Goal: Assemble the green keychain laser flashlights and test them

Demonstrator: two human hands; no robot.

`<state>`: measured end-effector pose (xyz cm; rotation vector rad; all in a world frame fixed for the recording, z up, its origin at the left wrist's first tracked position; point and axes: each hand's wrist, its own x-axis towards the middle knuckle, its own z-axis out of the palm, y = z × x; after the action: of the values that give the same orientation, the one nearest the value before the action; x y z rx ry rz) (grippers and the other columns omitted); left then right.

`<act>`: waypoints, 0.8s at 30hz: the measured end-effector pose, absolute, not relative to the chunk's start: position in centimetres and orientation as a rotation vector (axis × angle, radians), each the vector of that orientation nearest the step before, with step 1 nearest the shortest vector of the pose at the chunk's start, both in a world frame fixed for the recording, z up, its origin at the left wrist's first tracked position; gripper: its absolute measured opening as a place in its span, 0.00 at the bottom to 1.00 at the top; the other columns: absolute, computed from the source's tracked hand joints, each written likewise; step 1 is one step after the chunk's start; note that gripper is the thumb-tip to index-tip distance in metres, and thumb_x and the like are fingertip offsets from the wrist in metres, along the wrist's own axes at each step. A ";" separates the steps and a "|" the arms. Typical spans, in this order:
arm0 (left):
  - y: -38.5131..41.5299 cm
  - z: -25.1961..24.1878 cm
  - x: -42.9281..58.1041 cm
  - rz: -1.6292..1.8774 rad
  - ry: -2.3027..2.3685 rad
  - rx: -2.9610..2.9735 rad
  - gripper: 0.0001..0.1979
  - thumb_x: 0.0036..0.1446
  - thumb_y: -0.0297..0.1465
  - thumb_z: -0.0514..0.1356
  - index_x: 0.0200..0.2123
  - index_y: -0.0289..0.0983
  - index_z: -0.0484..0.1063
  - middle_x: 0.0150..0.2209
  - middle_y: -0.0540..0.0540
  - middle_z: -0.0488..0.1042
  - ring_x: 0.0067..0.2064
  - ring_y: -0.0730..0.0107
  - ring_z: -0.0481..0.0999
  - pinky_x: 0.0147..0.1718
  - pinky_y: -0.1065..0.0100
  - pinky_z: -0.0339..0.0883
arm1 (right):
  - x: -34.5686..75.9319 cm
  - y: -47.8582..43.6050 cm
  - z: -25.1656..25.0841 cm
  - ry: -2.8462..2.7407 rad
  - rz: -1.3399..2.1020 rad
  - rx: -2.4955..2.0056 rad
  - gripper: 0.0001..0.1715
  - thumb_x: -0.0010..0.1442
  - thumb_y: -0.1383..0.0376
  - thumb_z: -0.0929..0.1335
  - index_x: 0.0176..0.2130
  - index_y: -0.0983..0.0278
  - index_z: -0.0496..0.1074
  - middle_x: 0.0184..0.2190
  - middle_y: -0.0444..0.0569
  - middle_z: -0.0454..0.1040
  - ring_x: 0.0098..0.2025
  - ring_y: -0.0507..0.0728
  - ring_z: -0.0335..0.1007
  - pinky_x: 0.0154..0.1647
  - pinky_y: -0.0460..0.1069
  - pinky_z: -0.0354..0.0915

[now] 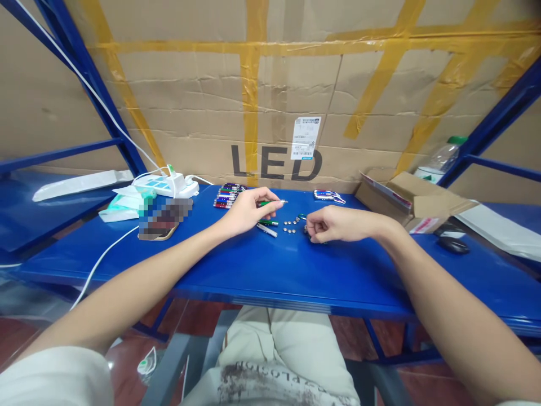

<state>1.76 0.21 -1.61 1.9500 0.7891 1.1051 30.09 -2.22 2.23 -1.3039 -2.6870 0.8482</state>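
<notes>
My left hand (252,212) is closed around a slim green penlight-like tube (265,203), whose silver tip points right past my fingertips. Just below it on the table lie another green tube (270,223) and a silver tube (267,230). Several button cells (289,230) are scattered between my hands. My right hand (325,224) is curled, its fingertips down at the tabletop beside those cells. A bit of dark green shows under its fingers, too hidden to name. Touching or close to its fingertips is a small green clip (301,216).
Behind my left hand lies a row of coloured tubes (226,195); more with a clip (328,196) lie at the back. The blue table (262,270) also bears a phone (158,228), a power strip (160,183), an opened carton (406,197) and a black mouse (453,245).
</notes>
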 end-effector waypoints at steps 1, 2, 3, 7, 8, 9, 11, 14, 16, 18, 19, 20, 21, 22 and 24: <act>0.3 -1.6 1.7 1.113 0.790 1.951 0.23 0.62 0.50 0.72 0.42 0.33 0.81 0.31 0.45 0.81 0.32 0.69 0.80 0.35 0.66 0.77 | 30.2 -2.1 2.2 -2.689 0.870 -1.329 0.10 0.59 0.57 0.74 0.34 0.61 0.78 0.30 0.46 0.80 0.31 0.56 0.72 0.32 0.50 0.63; 0.3 -1.6 1.7 1.117 0.790 1.952 0.23 0.63 0.49 0.72 0.42 0.33 0.81 0.31 0.45 0.81 0.32 0.69 0.80 0.35 0.66 0.77 | 30.4 -2.0 2.1 -2.693 0.881 -1.352 0.09 0.58 0.58 0.74 0.34 0.61 0.79 0.30 0.46 0.81 0.31 0.56 0.72 0.32 0.50 0.63; 0.3 -1.6 1.7 1.116 0.788 1.955 0.22 0.63 0.49 0.72 0.42 0.33 0.81 0.32 0.45 0.81 0.32 0.69 0.80 0.35 0.66 0.77 | 30.4 -2.0 2.0 -2.697 0.885 -1.370 0.08 0.57 0.59 0.74 0.33 0.61 0.80 0.29 0.46 0.81 0.30 0.56 0.71 0.31 0.50 0.63; 0.3 -1.7 1.7 1.099 0.781 1.966 0.21 0.64 0.48 0.71 0.43 0.34 0.81 0.33 0.45 0.82 0.34 0.68 0.81 0.36 0.66 0.78 | 30.3 -2.0 1.8 -2.725 0.876 -1.379 0.05 0.56 0.62 0.73 0.32 0.61 0.80 0.28 0.45 0.80 0.29 0.56 0.70 0.31 0.50 0.61; 0.3 -1.7 1.7 1.100 0.779 1.965 0.21 0.64 0.47 0.72 0.43 0.34 0.81 0.33 0.45 0.82 0.34 0.68 0.81 0.36 0.66 0.78 | 30.2 -2.0 1.8 -2.734 0.880 -1.369 0.04 0.56 0.63 0.73 0.32 0.61 0.80 0.28 0.45 0.79 0.29 0.56 0.69 0.30 0.50 0.61; 0.3 -1.7 1.8 1.103 0.779 1.964 0.21 0.63 0.47 0.72 0.42 0.34 0.81 0.33 0.45 0.82 0.34 0.68 0.81 0.36 0.66 0.78 | 30.1 -2.1 1.8 -2.740 0.884 -1.361 0.04 0.55 0.64 0.73 0.32 0.61 0.80 0.27 0.45 0.79 0.29 0.55 0.68 0.30 0.50 0.60; 0.2 -1.6 1.8 1.112 0.782 1.960 0.21 0.63 0.47 0.72 0.42 0.34 0.82 0.33 0.45 0.82 0.33 0.68 0.81 0.36 0.66 0.78 | 29.8 -2.4 1.9 -2.726 0.879 -1.356 0.03 0.55 0.64 0.72 0.32 0.61 0.78 0.27 0.44 0.77 0.28 0.55 0.67 0.30 0.50 0.59; 0.1 -1.5 1.8 1.120 0.787 1.961 0.21 0.63 0.48 0.72 0.42 0.34 0.82 0.32 0.45 0.82 0.33 0.68 0.80 0.36 0.66 0.78 | 29.4 -2.6 2.0 -2.637 0.808 -1.338 0.05 0.57 0.62 0.71 0.31 0.60 0.74 0.28 0.44 0.76 0.29 0.55 0.65 0.30 0.50 0.59; 0.0 -1.5 1.8 1.119 0.787 1.962 0.22 0.63 0.49 0.72 0.42 0.34 0.81 0.32 0.45 0.82 0.33 0.68 0.80 0.36 0.66 0.77 | 29.3 -2.5 2.0 -2.559 0.729 -1.314 0.06 0.59 0.60 0.69 0.32 0.60 0.72 0.29 0.44 0.76 0.30 0.55 0.65 0.31 0.50 0.59; 0.0 -1.5 1.8 1.117 0.782 1.966 0.22 0.63 0.49 0.71 0.42 0.34 0.81 0.32 0.45 0.82 0.32 0.68 0.80 0.36 0.66 0.77 | 29.3 -2.3 1.9 -2.491 0.646 -1.294 0.07 0.61 0.59 0.68 0.34 0.60 0.71 0.30 0.45 0.76 0.31 0.56 0.66 0.33 0.51 0.60; 0.0 -1.5 1.8 1.115 0.779 1.969 0.22 0.63 0.49 0.71 0.42 0.34 0.82 0.32 0.45 0.81 0.32 0.68 0.80 0.36 0.66 0.77 | 29.3 -2.2 1.8 -2.460 0.609 -1.285 0.07 0.62 0.59 0.67 0.34 0.60 0.70 0.30 0.45 0.76 0.32 0.57 0.67 0.34 0.51 0.61; 0.0 -1.5 1.8 1.116 0.776 1.969 0.22 0.64 0.48 0.71 0.42 0.34 0.82 0.32 0.45 0.81 0.32 0.68 0.80 0.36 0.66 0.77 | 29.2 -2.2 1.8 -2.429 0.584 -1.273 0.06 0.63 0.60 0.67 0.35 0.59 0.69 0.30 0.45 0.76 0.32 0.57 0.67 0.34 0.51 0.61; 0.0 -1.5 1.8 1.117 0.775 1.966 0.22 0.64 0.48 0.71 0.42 0.34 0.82 0.32 0.45 0.81 0.32 0.68 0.80 0.36 0.66 0.77 | 29.2 -2.2 1.7 -2.397 0.578 -1.256 0.06 0.63 0.60 0.67 0.35 0.59 0.69 0.30 0.45 0.75 0.32 0.57 0.68 0.34 0.51 0.62; 0.0 -1.5 1.8 1.118 0.775 1.962 0.22 0.64 0.49 0.71 0.42 0.34 0.81 0.31 0.45 0.81 0.32 0.68 0.80 0.36 0.66 0.77 | 29.2 -2.2 1.6 -2.362 0.597 -1.231 0.05 0.64 0.60 0.66 0.35 0.59 0.68 0.30 0.45 0.76 0.32 0.57 0.69 0.35 0.51 0.63; 0.0 -1.5 1.8 1.121 0.779 1.959 0.22 0.64 0.49 0.71 0.43 0.34 0.81 0.31 0.45 0.81 0.33 0.68 0.80 0.36 0.66 0.76 | 29.0 -2.2 1.5 -2.273 0.687 -1.170 0.05 0.64 0.61 0.67 0.36 0.58 0.66 0.31 0.46 0.78 0.33 0.58 0.73 0.35 0.52 0.66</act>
<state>1.81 0.03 -1.54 1.9591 0.7792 1.1215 29.01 -2.25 1.51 -1.1701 -2.2734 0.6872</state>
